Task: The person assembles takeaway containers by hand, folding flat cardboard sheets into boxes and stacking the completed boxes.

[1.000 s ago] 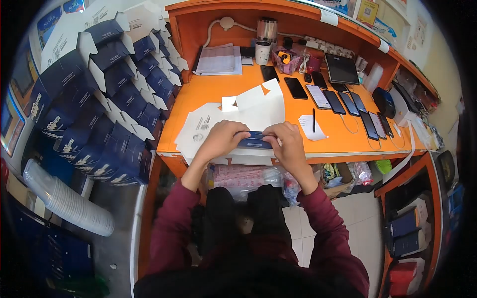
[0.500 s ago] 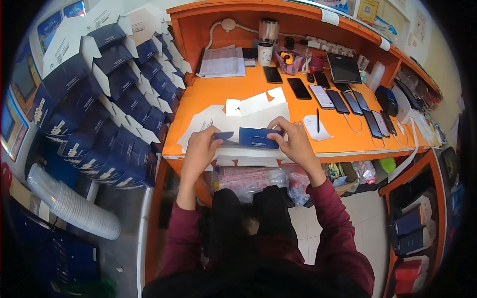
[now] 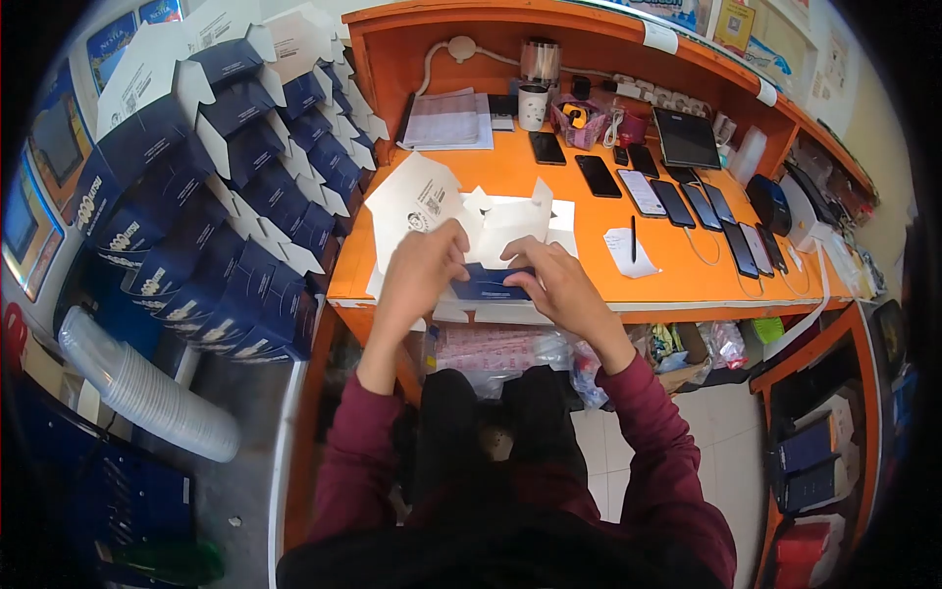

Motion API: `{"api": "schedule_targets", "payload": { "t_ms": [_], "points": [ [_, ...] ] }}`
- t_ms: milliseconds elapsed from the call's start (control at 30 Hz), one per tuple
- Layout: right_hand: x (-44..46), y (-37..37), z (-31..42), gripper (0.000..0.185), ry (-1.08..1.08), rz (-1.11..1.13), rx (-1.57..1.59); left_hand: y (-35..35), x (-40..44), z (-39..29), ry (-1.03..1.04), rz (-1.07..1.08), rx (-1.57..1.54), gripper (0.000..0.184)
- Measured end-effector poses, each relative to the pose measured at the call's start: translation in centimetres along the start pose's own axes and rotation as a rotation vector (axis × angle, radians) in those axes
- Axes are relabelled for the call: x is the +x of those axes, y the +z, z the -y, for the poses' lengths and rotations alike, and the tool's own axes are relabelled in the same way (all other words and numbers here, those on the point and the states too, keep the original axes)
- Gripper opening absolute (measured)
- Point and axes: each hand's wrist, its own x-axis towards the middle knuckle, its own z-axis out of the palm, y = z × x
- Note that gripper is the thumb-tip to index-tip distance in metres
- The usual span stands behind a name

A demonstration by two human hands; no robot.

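A partly folded carton (image 3: pixel 491 284), dark blue outside and white inside, lies at the front edge of the orange desk (image 3: pixel 579 294). My left hand (image 3: pixel 424 270) is at its left side, fingers curled, by a raised white flap with printing. What its fingertips hold is hidden. Across from it, my right hand (image 3: pixel 554 282) grips the carton's right side between thumb and fingers. White inner flaps (image 3: pixel 510 224) stand up behind the blue panel.
Stacked blue and white cartons (image 3: pixel 235 196) rise on the left, above nested clear plastic cups (image 3: pixel 147 393). Several phones (image 3: pixel 643 192) lie on the desk's right, near a pen on paper (image 3: pixel 629 252). A patterned cup (image 3: pixel 533 106) and papers (image 3: pixel 446 122) are at the back.
The blue panel has tilted down between my hands. A printed white flap has risen at the left, and the inner flaps have folded up. My left hand has moved up and right.
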Motion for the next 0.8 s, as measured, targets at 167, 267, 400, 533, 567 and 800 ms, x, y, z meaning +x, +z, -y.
{"api": "schedule_targets", "payload": {
  "t_ms": [167, 267, 400, 533, 567, 800],
  "points": [
    [0.2, 0.4, 0.4, 0.029, -0.009, -0.035, -0.037, 1.0, 0.0, -1.7, 0.101, -0.009, 0.278, 0.022],
    [0.4, -0.1, 0.4, 0.026, 0.093, -0.041, 0.034, 1.0, -0.2, -2.9, 0.053, -0.015, 0.436, 0.028],
    [0.6, -0.1, 0.0, 0.024, 0.192, -0.151, 0.217, 3.1, -1.9, -4.0, 0.350, -0.263, 0.506, 0.055],
    [0.2, -0.2, 0.6, 0.042, 0.170, -0.314, -0.032, 5.0, -1.6, -1.0, 0.437, -0.381, 0.614, 0.060],
    [0.1, 0.1, 0.3, 0.050, 0.098, -0.427, -0.177, 4.9, -1.7, -0.4, 0.450, -0.410, 0.592, 0.059],
    [-0.4, -0.7, -2.9, 0.080, 0.799, -0.252, 1.368, 5.6, -2.8, 2.4, 0.582, -0.461, 0.526, 0.058]
  ]
}}
